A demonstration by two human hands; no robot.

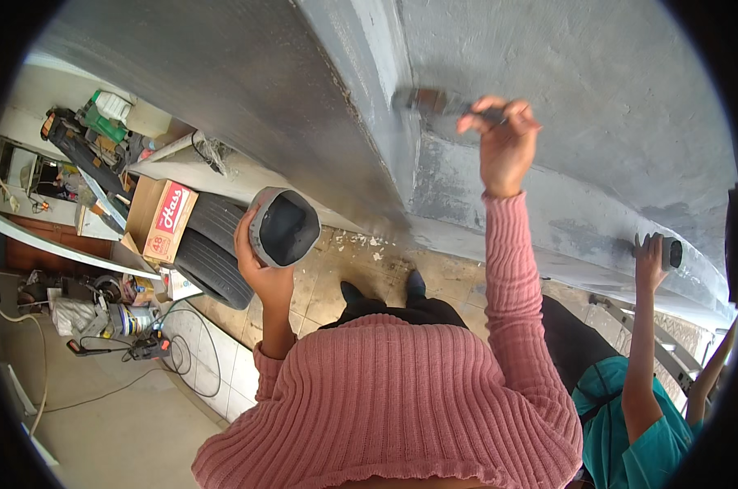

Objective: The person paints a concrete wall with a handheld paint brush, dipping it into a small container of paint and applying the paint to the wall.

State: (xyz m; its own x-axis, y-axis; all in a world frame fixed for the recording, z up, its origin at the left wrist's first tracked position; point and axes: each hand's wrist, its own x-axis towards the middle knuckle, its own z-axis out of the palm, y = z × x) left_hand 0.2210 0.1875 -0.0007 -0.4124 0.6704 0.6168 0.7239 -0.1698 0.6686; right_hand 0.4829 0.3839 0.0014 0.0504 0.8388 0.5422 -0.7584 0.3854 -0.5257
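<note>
Pink sweater [393, 399] nearest; right hand [508, 147] grips brush [444, 102], long axis leftward, bristles [406, 99] by left edge of wall [565, 57]; left hand [265, 275] grips cup [289, 226], well below-left of brush.

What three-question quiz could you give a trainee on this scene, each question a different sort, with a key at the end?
1. Open question: What does the left hand hold?
2. True or false: The right hand holds no tool.
3. Multiple choice: Which of these is nearest the cardboard box?
A) a ladder
B) the black tyres
C) a round window

Key:
1. A grey open-topped container, dark inside.
2. False; it holds a brush, somewhat blurred in the picture.
3. B
</note>
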